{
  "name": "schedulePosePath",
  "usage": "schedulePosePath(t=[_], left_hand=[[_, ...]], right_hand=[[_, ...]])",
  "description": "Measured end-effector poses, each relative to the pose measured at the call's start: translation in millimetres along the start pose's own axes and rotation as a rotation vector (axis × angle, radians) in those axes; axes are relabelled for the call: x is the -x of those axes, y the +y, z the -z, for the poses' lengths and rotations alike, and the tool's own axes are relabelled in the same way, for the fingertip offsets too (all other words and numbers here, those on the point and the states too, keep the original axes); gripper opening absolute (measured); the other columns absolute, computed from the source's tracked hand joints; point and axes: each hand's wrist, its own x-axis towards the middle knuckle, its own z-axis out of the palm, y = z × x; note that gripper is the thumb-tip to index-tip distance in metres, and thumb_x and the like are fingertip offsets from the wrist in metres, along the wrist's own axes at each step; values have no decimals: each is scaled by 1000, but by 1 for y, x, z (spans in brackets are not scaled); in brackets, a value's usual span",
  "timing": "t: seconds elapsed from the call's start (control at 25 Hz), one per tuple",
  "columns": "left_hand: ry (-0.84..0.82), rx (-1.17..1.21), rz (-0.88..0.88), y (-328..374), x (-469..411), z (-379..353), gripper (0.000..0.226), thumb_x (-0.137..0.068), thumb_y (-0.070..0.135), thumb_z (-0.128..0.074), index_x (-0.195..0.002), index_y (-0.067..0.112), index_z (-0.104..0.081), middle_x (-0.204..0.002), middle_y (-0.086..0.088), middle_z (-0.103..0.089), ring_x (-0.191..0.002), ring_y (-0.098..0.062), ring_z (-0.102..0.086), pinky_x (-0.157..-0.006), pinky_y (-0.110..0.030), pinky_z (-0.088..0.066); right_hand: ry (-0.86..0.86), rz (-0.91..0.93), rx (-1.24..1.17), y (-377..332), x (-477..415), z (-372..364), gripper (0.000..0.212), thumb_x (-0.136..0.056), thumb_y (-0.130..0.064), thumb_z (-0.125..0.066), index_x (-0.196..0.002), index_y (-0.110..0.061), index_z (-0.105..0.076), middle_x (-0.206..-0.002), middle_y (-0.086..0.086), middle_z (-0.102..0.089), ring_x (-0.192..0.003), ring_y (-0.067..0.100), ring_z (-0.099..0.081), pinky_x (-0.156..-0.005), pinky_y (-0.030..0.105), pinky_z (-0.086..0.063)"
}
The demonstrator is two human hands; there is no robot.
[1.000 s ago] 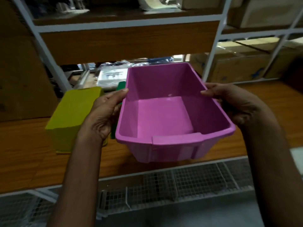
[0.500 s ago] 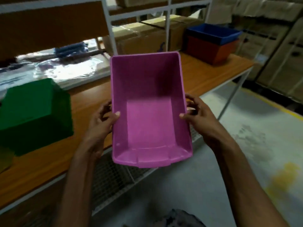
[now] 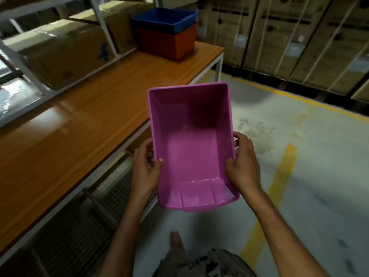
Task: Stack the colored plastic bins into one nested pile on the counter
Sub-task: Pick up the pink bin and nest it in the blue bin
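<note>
I hold an empty pink bin point(image 3: 191, 144) in the air, off the counter's front edge and above the floor, its open side facing me. My left hand point(image 3: 144, 168) grips its left wall and my right hand point(image 3: 242, 164) grips its right wall. At the far end of the wooden counter point(image 3: 83, 120) stands a pile of two bins: a blue bin point(image 3: 165, 20) nested inside a red bin point(image 3: 169, 42).
White shelf posts point(image 3: 103, 23) and cardboard boxes point(image 3: 65, 50) line the back of the counter. Large strapped cartons point(image 3: 299, 37) stand across the aisle. The grey floor point(image 3: 319, 176) has yellow lines. A wire mesh shelf point(image 3: 79, 226) runs under the counter. My foot shows below.
The view has swung right along the counter; the yellow and green bins have left the frame. The pink bin stays in both hands and now hangs off the counter edge, nearer the blue-and-red pile.
</note>
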Motion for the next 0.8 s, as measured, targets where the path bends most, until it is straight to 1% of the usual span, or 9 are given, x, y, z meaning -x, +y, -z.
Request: schedulePosePath(t=[0.08, 0.16, 0.24, 0.32, 0.48, 0.52, 0.6, 0.72, 0.8], left_hand=[[3, -107, -46, 7, -18, -34, 60, -91, 23, -64, -148, 23, -46, -142, -2, -50, -122, -14, -56, -95, -47, -57], [2, -246, -113, 18, -39, -68, 60, -91, 11, -64, -147, 19, -46, -138, -5, -51, -113, -12, -54, -88, -41, -56], [-34, -365, -189, 31, -66, -100, 63, -87, 7, -63, -146, 18, -46, -132, -6, -52, -103, -14, -54, -78, -34, -48], [-82, -428, -254, 42, -99, -130, 61, -87, 7, -63, -145, 17, -46, -129, -7, -53, -98, -20, -58, -76, -32, -46], [-151, -452, -329, 64, -172, -171, 62, -90, 11, -63, -148, 20, -42, -127, -5, -50, -94, -23, -62, -76, -43, -57], [-164, -449, -339, 73, -190, -178, 62, -91, 12, -63, -149, 21, -42, -128, -4, -50, -93, -21, -62, -76, -45, -59], [-192, -439, -356, 91, -223, -192, 62, -91, 14, -62, -150, 23, -44, -128, -2, -50, -86, -12, -60, -74, -39, -58], [-228, -411, -367, 119, -273, -213, 56, -88, 17, -61, -144, 25, -56, -118, 1, -56, -72, -1, -55, -69, -32, -49], [-290, -483, -333, 131, -312, -229, 48, -84, 27, -58, -131, 25, -65, -111, -1, -64, -74, -15, -62, -67, -32, -45]], right_hand=[[49, -57, 7, 24, -16, 11, 72, -74, 5, -56, -135, -31, -45, -123, -4, -54, -103, 21, -60, -72, 39, -53], [85, -115, 19, 46, -34, 20, 72, -70, 4, -58, -132, -31, -45, -120, -4, -56, -100, 21, -60, -72, 41, -54], [115, -195, 25, 64, -59, 27, 69, -70, 2, -61, -129, -29, -45, -115, -2, -59, -96, 22, -61, -71, 41, -54], [141, -274, -28, 78, -90, 34, 64, -72, -1, -65, -126, -30, -46, -110, -2, -62, -89, 22, -64, -70, 43, -56], [184, -368, -232, 88, -162, 49, 54, -77, 5, -65, -121, -24, -53, -100, 2, -67, -75, 19, -65, -69, 45, -57], [185, -413, -302, 88, -179, 53, 54, -77, 11, -63, -120, -21, -55, -104, 8, -68, -75, 22, -65, -70, 46, -59], [162, -500, -456, 93, -214, 61, 56, -74, 23, -58, -116, -15, -56, -110, 18, -68, -76, 26, -65, -68, 47, -59], [123, -544, -566, 99, -266, 71, 58, -72, 28, -55, -116, -11, -57, -108, 19, -67, -78, 27, -65, -62, 37, -57], [60, -543, -627, 103, -304, 82, 57, -74, 27, -55, -115, -13, -60, -103, 14, -70, -82, 27, -66, -63, 34, -56]])
